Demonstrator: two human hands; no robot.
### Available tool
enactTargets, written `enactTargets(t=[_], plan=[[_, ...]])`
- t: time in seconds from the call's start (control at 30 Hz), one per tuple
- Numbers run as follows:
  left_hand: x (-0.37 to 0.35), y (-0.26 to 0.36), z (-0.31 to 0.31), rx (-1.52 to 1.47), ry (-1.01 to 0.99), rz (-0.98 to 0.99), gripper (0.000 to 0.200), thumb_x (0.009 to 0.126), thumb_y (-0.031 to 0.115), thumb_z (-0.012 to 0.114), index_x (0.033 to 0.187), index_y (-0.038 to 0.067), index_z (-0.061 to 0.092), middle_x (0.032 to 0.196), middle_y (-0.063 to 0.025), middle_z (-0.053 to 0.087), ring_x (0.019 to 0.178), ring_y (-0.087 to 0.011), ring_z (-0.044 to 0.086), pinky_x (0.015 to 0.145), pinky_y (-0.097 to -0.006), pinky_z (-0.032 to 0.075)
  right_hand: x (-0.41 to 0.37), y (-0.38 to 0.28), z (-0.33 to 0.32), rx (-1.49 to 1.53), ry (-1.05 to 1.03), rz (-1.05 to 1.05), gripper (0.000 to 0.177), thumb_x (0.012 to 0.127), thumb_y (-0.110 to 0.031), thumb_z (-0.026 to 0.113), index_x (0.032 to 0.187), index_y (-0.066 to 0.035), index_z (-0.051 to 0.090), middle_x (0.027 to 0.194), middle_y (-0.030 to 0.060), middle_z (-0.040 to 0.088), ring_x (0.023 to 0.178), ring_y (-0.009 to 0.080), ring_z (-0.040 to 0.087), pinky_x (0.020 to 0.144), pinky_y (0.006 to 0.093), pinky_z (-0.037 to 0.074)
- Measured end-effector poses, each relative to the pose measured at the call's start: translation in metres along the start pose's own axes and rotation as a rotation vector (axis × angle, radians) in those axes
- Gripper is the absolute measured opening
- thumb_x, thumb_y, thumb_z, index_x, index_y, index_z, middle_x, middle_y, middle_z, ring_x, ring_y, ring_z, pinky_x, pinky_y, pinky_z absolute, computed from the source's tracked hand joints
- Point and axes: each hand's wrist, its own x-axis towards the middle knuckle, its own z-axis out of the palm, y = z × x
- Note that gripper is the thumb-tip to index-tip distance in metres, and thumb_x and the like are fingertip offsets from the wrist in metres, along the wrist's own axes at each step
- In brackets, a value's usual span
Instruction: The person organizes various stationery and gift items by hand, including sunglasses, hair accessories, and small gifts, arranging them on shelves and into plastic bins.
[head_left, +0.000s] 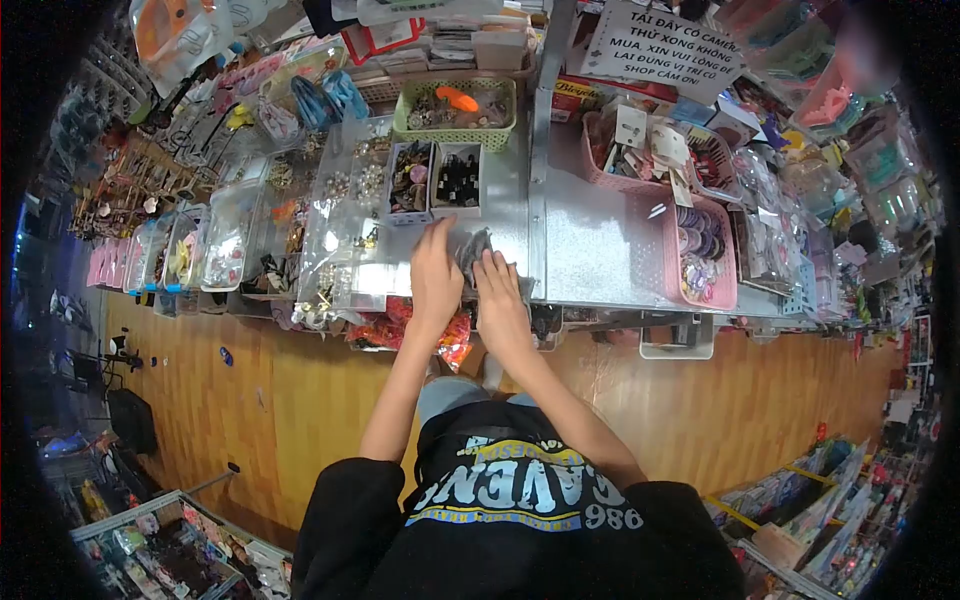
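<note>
A crumpled dark grey cloth (474, 250) lies on the metal shelf in front of me. My right hand (501, 300) rests on it with fingers stretched out and slightly apart. Just left of the cloth is my left hand (436, 275), its fingers extended forward and the tips right at the front edge of two small boxes. One box (410, 180) holds mixed small trinkets; the other, a white box (458, 183), holds small black pieces. Behind them stands a green basket (455, 130) with an orange item inside.
Clear plastic cases (345, 210) of jewellery stand to the left. On the right are a pink basket (702, 250) of hair ties and another pink basket (625, 165) of carded items. A printed sign (665, 45) stands behind. Red packets (390, 330) sit below the shelf edge.
</note>
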Motion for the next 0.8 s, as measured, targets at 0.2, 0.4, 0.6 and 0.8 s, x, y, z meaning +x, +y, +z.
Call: enactTargets(t=[0.2, 0.4, 0.6, 0.8], plan=[[0.039, 0.007, 0.002, 0.369, 0.036, 0.334, 0.04, 0.072, -0.003, 0.055, 0.11, 0.006, 0.056, 0.103, -0.0164, 0.057, 0.096, -0.0329, 0.057, 0.09, -0.0439, 0.04, 0.013, 0.003, -0.002, 0.377, -0.453, -0.146, 0.011, 0.071, 0.002, 0.051, 0.08, 0.007, 0.055, 0.085, 0.022, 0.057, 0.088, 0.0388, 0.055, 0.084, 0.0429, 0.045], [0.035, 0.007, 0.005, 0.379, -0.148, 0.251, 0.026, 0.069, -0.002, 0.054, 0.093, 0.006, 0.057, 0.09, -0.0098, 0.059, 0.086, -0.0296, 0.059, 0.075, -0.0397, 0.045, -0.004, 0.013, -0.031, 0.826, -0.13, 0.088, 0.015, 0.073, 0.001, 0.047, 0.087, 0.003, 0.051, 0.098, 0.0176, 0.059, 0.097, 0.0328, 0.056, 0.09, 0.0373, 0.042], [-0.041, 0.047, -0.037, 0.336, -0.184, 0.301, 0.032, 0.062, -0.002, 0.058, 0.094, 0.007, 0.059, 0.089, -0.0071, 0.055, 0.084, -0.0256, 0.057, 0.066, -0.0372, 0.046, -0.009, 0.009, -0.049, 0.553, -0.132, 0.198, 0.057, 0.074, -0.009, 0.061, 0.128, -0.003, 0.042, 0.12, 0.0188, 0.055, 0.106, 0.0362, 0.055, 0.091, 0.0404, 0.044], [-0.06, 0.031, -0.067, 0.437, -0.224, 0.147, 0.029, 0.062, 0.0, 0.06, 0.09, 0.007, 0.059, 0.084, -0.0068, 0.056, 0.081, -0.0251, 0.057, 0.069, -0.0374, 0.047, -0.003, -0.022, -0.031, 0.353, -0.277, 0.072, 0.063, 0.073, -0.005, 0.064, 0.131, -0.004, 0.041, 0.117, 0.0204, 0.057, 0.091, 0.0404, 0.059, 0.078, 0.0437, 0.05]])
